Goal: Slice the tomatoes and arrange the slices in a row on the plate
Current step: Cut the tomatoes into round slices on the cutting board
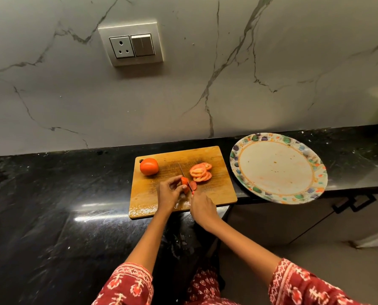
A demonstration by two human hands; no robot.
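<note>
Black stone counter (51, 194), wooden cutting board (219, 194), left hand (169, 193) clamped on tomato piece (184, 183) it partly hides, right hand (202, 209) closed round knife (184, 176), handle hidden, plate (234, 164) bare.

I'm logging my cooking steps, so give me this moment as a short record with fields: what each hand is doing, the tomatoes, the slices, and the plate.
left hand: steadies the tomato piece on the cutting board
right hand: holds the knife, blade at the piece
whole tomato: uncut, far left corner of board
cut slices: piled on board, right of knife
plate: right of board, no slices on it, overhanging the counter edge
</note>
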